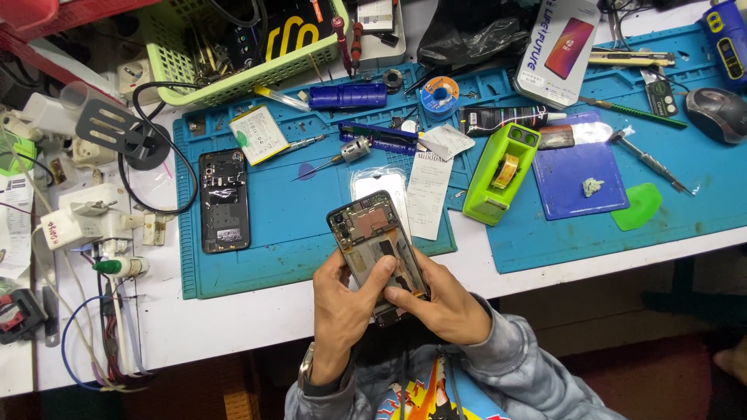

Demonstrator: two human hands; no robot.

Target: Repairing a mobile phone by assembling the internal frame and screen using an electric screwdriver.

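Left hand (342, 299), closed round the lower left edge of one opened phone (377, 245), thumb pressed on the exposed innards; right hand (440, 303), wrapped round the lower right corner of the same phone, fingertips tucked under and hidden. Phone held tilted above the near table edge, back cover off, board and camera end uppermost, lower end covered by both hands. Just behind it, one clear rounded cover (383, 183), partly hidden by the phone, and one paper slip (428, 194) lying on the blue mat (288, 233). Further left on that mat, one second phone body (224, 200), flat, dark, open side up, and one flat battery (259, 134) with pale label. Centre rear: one small motor-tipped tool (346, 153), one solder spool (440, 92), one dark blue cylinder (348, 96). Right of the slip, one lime-green tape dispenser (499, 173), then one smaller blue pad (580, 179) bearing a crumpled white scrap, possibly tissue, too small to tell. Far right, one grey mouse (717, 114), cut off by the frame. Rear left, one green basket (241, 47), contents tangled and hard to count. Left edge: white plugs and cables, number unclear.
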